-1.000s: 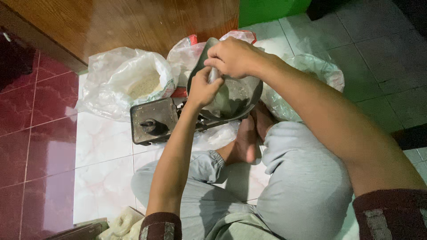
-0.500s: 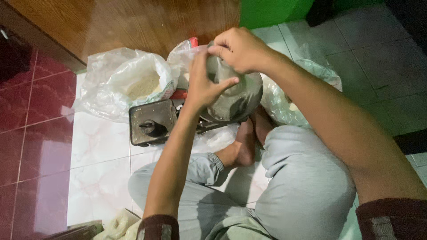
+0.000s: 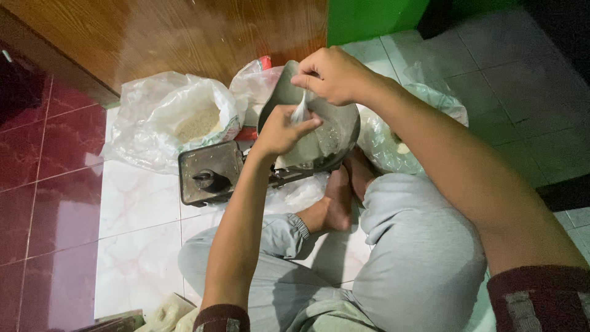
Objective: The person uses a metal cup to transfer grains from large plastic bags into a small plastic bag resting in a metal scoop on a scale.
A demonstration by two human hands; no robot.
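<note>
Sitting cross-legged on a tiled floor (image 3: 138, 203), the person works both hands over a metal pan (image 3: 335, 144) that rests on a small scale (image 3: 212, 172). The right hand (image 3: 335, 74) is raised over the pan's far rim, its grip pinched narrow on the top of a small clear bag (image 3: 299, 114). The left hand (image 3: 283, 129) is lower, over the near side of the pan, its fingers closed around the body of the same bag, so the bag hangs between the two hands, just above the pan's hollow. A little pale grain shows in the pan's bottom, to the right of the left hand.

The scale is a dark, worn box with a round knob on its front part; the pan covers its right half. Just behind and left of the scale stands a big sack (image 3: 178, 123) of clear plastic, its mouth rolled open on pale grain. A second plastic bag (image 3: 255, 80) with a red bit at its top is behind the pan, touching the sack. To the right of the pan, under the right forearm, lies another crumpled bag (image 3: 418, 117) on the floor.

The person's bare foot (image 3: 338, 197) is tucked just below the pan, against grey trousers (image 3: 418, 258). A wooden door (image 3: 184, 37) and a green wall (image 3: 375, 18) stand at the far side.
</note>
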